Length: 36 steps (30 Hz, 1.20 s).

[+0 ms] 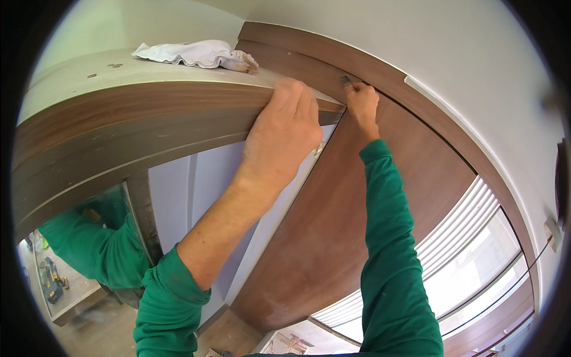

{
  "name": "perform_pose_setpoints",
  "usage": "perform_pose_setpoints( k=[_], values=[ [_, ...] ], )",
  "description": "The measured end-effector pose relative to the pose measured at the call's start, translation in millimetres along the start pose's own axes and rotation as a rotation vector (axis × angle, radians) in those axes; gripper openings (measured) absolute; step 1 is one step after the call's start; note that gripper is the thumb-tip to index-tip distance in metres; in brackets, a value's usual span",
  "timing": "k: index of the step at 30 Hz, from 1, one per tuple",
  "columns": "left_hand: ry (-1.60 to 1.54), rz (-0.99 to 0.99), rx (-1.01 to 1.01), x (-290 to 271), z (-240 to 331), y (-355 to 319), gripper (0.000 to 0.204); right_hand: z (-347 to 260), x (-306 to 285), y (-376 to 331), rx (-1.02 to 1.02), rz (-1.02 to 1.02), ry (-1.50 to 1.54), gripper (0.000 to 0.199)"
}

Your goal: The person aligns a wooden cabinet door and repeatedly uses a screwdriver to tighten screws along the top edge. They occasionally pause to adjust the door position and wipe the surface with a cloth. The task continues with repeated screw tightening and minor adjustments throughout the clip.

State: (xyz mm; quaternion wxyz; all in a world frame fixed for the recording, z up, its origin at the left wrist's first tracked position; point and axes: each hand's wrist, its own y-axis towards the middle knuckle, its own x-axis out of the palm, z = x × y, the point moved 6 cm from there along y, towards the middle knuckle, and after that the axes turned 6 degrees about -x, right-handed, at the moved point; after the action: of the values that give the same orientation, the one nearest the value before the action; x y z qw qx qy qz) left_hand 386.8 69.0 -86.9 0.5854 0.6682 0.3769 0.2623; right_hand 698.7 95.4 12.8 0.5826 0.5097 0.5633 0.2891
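Note:
My left hand (284, 128) is closed over the top front edge of a tall wood-faced cabinet (148, 97), near its right end; the fingertips are hidden behind the edge. Farther right, my right hand (364, 106) pinches a small dark metal piece (345, 80), whose exact kind I cannot make out. It is held up against the brown wood panelling (309, 62) just past the cabinet's corner. Below that hand spreads a large brown wood panel (339, 196). A crumpled white cloth glove (199, 53) with soiled fingertips lies on the cabinet top, left of my hands.
Small round discs (113, 65) lie on the cabinet top. A mirror (119, 205) on the cabinet front reflects green sleeves and a power drill (52, 279) on a bench. White louvred blinds (461, 211) cover the window at right. A cable (535, 262) hangs by the right wall.

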Motion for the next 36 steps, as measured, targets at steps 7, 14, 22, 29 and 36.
perform_pose_setpoints(
  k=[7,14,22,29,36],
  values=[
    [-0.007,-0.045,0.031,-0.9,-1.0,1.2,0.048,9.0,8.1,-14.5,-0.094,0.112,0.030,0.041],
    [0.029,-0.058,0.040,0.1,-3.9,-1.5,0.047,-1.9,-7.9,-41.5,-0.092,0.030,0.057,0.042],
    [0.030,-0.031,0.021,-0.9,-1.4,-0.8,0.046,-3.4,-7.5,-20.3,-0.087,0.026,0.024,0.043],
    [0.047,-0.024,0.028,-0.1,-0.3,0.1,0.045,-12.7,-1.4,-15.5,0.010,0.044,-0.019,0.041],
    [0.037,-0.073,0.043,0.8,0.5,0.8,0.045,-13.2,-5.4,-10.2,0.035,0.037,-0.045,0.041]
  ],
)
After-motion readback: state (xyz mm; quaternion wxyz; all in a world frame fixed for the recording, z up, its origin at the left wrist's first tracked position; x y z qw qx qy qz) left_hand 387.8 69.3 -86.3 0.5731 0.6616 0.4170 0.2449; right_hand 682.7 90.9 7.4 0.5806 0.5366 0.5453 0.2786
